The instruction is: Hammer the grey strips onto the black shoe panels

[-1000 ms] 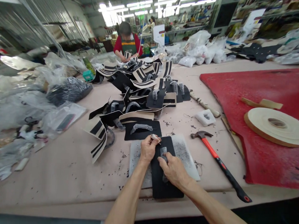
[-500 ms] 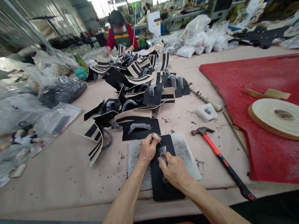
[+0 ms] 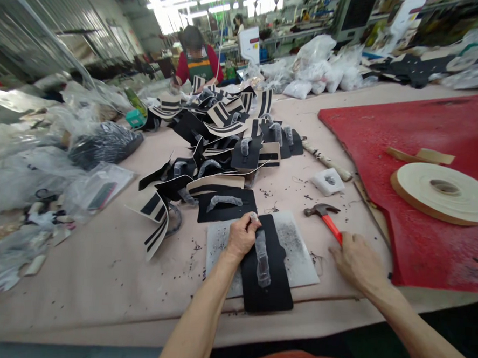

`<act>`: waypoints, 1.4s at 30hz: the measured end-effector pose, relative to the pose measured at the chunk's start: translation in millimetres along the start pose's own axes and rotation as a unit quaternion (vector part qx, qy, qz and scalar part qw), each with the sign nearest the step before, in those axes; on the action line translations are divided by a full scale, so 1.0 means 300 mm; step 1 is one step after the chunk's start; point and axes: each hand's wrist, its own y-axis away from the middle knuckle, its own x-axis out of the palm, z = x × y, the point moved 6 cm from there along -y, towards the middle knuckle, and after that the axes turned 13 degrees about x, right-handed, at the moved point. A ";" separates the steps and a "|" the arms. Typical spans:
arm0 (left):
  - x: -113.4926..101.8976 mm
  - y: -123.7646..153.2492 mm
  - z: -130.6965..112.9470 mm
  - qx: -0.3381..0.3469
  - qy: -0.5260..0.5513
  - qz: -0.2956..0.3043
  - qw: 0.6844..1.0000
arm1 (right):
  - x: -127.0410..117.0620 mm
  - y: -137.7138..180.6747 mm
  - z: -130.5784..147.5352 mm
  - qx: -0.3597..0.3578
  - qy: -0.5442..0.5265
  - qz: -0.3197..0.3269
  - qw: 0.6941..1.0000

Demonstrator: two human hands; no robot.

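Left hand (image 3: 243, 236), mid-frame: fingers closed on small white piece (image 3: 253, 216), by black panel (image 3: 266, 297). Panel, low middle: likely light, bendy; hold by edge. Right hand (image 3: 359, 264), right of middle: fingers bent over hammer (image 3: 330, 223); can't tell if gripping. Hammer likely top-heavy; hold low down.

A black panel (image 3: 279, 268) with a wrapped handle (image 3: 262, 261) is laid on a pale board (image 3: 302, 258); a whitish piece (image 3: 253, 216) is pinched at its far end; rightward, an orange-necked hammer (image 3: 330, 223) is partly covered.

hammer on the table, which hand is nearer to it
Right: the right hand is over the hammer, hiding its lower part. The left hand is farther off to its left, at the black panel.
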 end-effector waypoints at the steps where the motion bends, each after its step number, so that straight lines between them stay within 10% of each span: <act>1: 0.001 0.000 -0.001 0.003 -0.007 0.001 1.000 | 0.023 -0.013 -0.055 0.042 -0.034 0.045 0.998; 5: 0.005 0.003 -0.009 0.017 -0.020 0.014 1.000 | 0.079 0.020 -0.078 0.151 -0.302 0.294 0.894; 8: 0.007 0.008 -0.016 0.020 -0.022 0.021 0.999 | 0.004 0.074 0.041 0.162 -0.403 0.357 0.827; 10: 0.007 0.011 -0.019 0.021 -0.024 0.021 0.999 | -0.084 0.094 0.131 0.132 -0.445 0.322 0.825; 15: 0.010 0.017 -0.014 0.023 -0.034 0.020 0.999 | -0.275 0.116 0.336 -0.145 -0.235 0.098 0.956; 19: 0.016 0.022 0.003 0.013 -0.051 0.026 0.998 | -0.320 0.111 0.419 -0.268 -0.010 0.104 0.958; 25: 0.013 0.022 0.005 0.023 -0.009 0.014 1.000 | -0.586 0.058 0.430 -0.158 -0.315 -0.105 0.930; 35: 0.014 0.023 0.005 0.021 -0.020 0.017 0.999 | -0.167 0.055 0.241 -0.169 -0.009 0.172 0.970; 42: 0.009 0.026 0.012 0.026 -0.003 0.005 1.000 | 0.001 -0.015 0.013 -0.039 0.042 0.077 0.995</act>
